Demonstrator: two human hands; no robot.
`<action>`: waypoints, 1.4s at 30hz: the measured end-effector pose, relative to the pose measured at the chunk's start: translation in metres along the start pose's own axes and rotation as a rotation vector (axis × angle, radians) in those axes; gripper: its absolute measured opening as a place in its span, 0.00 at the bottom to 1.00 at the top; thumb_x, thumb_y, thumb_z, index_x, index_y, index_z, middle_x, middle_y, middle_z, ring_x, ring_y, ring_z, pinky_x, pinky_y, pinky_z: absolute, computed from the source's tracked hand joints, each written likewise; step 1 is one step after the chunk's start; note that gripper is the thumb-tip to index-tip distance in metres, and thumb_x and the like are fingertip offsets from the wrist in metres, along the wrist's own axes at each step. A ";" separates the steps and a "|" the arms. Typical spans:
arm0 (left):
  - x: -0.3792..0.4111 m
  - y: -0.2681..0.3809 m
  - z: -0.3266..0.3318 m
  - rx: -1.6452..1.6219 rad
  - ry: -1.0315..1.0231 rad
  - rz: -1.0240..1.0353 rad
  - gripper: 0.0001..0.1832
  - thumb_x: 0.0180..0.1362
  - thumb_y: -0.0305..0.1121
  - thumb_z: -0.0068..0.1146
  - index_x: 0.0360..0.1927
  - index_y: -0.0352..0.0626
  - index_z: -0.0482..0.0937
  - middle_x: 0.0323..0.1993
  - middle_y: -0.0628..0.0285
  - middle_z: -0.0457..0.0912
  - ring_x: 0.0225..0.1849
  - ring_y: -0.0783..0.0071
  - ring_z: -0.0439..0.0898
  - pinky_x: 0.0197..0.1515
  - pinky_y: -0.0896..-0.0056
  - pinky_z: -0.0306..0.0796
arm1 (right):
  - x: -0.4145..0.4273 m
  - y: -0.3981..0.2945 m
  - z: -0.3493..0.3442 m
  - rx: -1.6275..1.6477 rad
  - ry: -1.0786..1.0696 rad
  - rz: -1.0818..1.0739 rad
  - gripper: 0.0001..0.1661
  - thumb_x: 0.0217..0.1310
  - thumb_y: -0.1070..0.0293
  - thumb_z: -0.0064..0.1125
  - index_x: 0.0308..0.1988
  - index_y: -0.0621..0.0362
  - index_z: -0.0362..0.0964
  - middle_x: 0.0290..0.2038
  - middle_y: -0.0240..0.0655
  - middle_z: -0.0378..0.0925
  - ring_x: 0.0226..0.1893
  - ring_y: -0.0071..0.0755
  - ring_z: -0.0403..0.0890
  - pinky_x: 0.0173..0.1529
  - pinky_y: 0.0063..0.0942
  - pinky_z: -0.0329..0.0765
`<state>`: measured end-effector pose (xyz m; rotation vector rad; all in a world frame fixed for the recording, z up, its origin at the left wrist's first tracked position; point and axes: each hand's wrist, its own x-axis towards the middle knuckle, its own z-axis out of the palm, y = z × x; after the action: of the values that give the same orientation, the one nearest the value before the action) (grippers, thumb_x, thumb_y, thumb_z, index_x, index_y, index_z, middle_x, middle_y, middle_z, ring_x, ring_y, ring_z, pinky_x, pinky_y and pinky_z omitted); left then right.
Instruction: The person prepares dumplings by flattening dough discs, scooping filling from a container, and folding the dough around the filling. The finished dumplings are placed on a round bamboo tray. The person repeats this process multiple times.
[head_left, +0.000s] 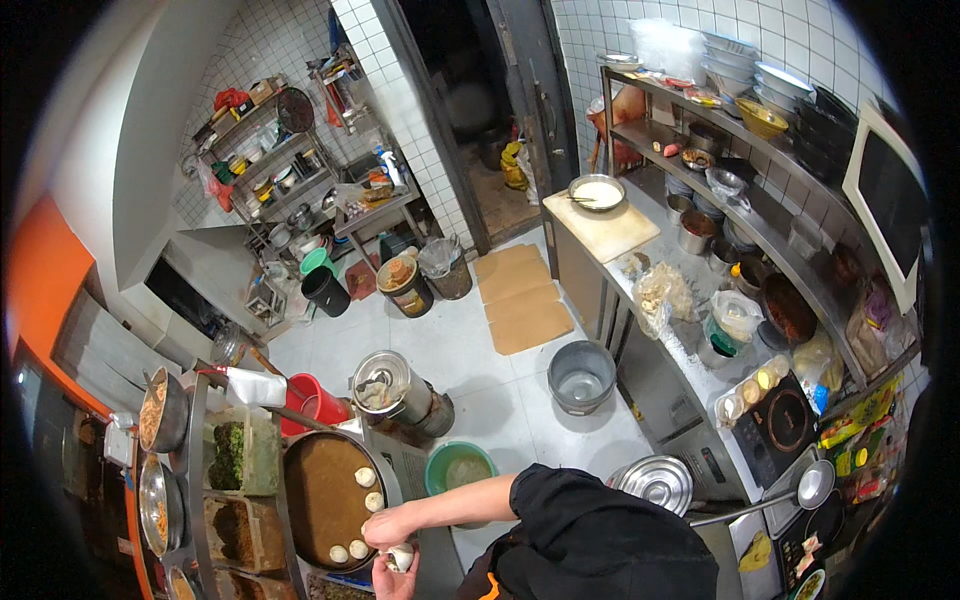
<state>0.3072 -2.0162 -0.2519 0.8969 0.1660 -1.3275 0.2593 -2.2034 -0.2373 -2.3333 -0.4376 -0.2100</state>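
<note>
Low in the picture, my left hand (394, 580) cups a white stuffed dough bun (403, 556) beside the pan's rim. Just above it, my right hand (390, 527) is curled against the bun, its fingertips hidden. Both hands are at the near edge of a large round pan (322, 487) with a brown, greasy-looking bottom. Along the pan's edge sit several round white buns, two above my right hand, among them an upper bun (365, 477), and others below such as a lower bun (338, 554).
Clear bins of chopped greens (229, 454) and brown filling (240, 532) adjoin the pan's far side. A red bucket (311, 405), a lidded steel pot (382, 382) and a green basin (459, 466) stand nearby. A floured counter (675, 345) runs along the right. A grey bucket (581, 377) is on the floor.
</note>
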 end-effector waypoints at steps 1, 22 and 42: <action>0.002 0.002 0.001 0.013 0.001 -0.016 0.20 0.58 0.26 0.59 0.56 0.38 0.76 0.51 0.55 0.83 0.54 0.59 0.80 0.62 0.53 0.73 | -0.002 0.000 -0.003 -0.017 -0.023 -0.015 0.14 0.47 0.66 0.60 0.26 0.69 0.80 0.26 0.59 0.80 0.29 0.63 0.83 0.34 0.51 0.78; -0.010 0.018 -0.013 -0.093 -0.029 0.042 0.22 0.59 0.26 0.56 0.58 0.37 0.74 0.54 0.51 0.81 0.56 0.56 0.80 0.63 0.53 0.73 | 0.010 -0.009 -0.002 -0.073 0.083 -0.070 0.13 0.47 0.67 0.59 0.23 0.69 0.78 0.21 0.55 0.77 0.23 0.59 0.80 0.28 0.49 0.74; -0.063 0.003 -0.091 -0.410 0.112 0.356 0.21 0.72 0.36 0.43 0.64 0.37 0.67 0.64 0.50 0.74 0.64 0.55 0.76 0.68 0.42 0.71 | 0.094 -0.061 0.069 -0.195 -0.079 -0.164 0.10 0.49 0.63 0.63 0.31 0.56 0.83 0.34 0.45 0.84 0.38 0.48 0.85 0.45 0.42 0.82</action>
<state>0.3256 -1.9095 -0.2744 0.6148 0.3361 -0.8700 0.3252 -2.0910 -0.2215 -2.5035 -0.6749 -0.2493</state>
